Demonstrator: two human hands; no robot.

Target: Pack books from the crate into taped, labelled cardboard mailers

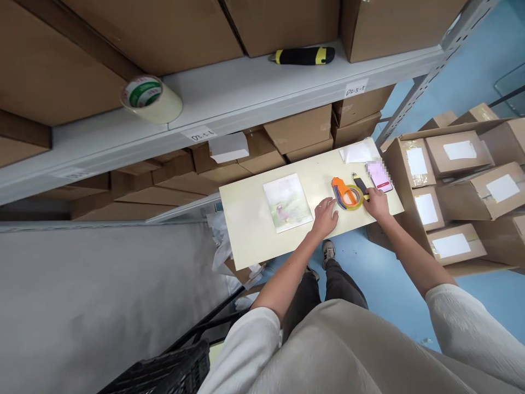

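An orange tape dispenser (346, 192) with a yellowish tape roll lies on a cream table top (250, 219). My left hand (326, 217) rests flat just left of it, fingers stretched toward the dispenser. My right hand (376, 202) is curled at the dispenser's right side, touching the tape roll's edge. A small black cutter (360, 183) and a pink phone (379, 175) lie just beyond my right hand. A flat printed packet (287, 202) lies left of my left hand.
Grey shelving (229, 98) holds cardboard boxes, a tape roll (151, 98) and a black-and-yellow knife (303, 55). Labelled cartons (459, 191) are stacked at right. White paper (357, 153) lies at the table's far end. A black crate (164, 372) stands lower left.
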